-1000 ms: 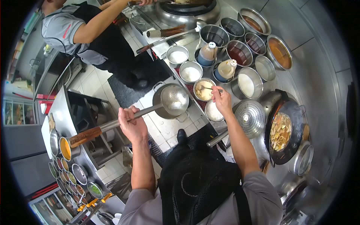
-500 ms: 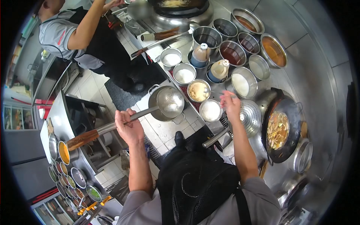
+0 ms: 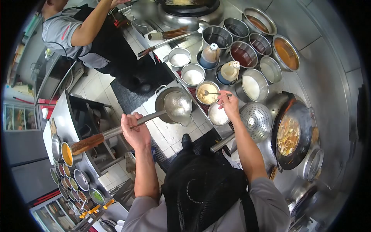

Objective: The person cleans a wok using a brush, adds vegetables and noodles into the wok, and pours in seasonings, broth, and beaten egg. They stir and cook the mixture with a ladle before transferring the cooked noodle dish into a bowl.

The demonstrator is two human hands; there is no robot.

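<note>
Steel spoon (image 3: 217, 93) pinched between its fingers, the right hand (image 3: 228, 105) holds the tip at the pale-yellow contents (image 3: 209, 99) of a tub (image 3: 197, 97) on the table (image 3: 280, 87). The fingers of the left hand (image 3: 136, 130) curl closed round the handle of a ladle (image 3: 177, 105), seen over a pot (image 3: 159, 112). Small, level scoops would probably spill least, with the ladle kept steady.

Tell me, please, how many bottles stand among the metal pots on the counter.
2. One bottle is nearer the right hand; the other bottle stands farther from that hand. A low one could be hidden behind the pots.
</note>
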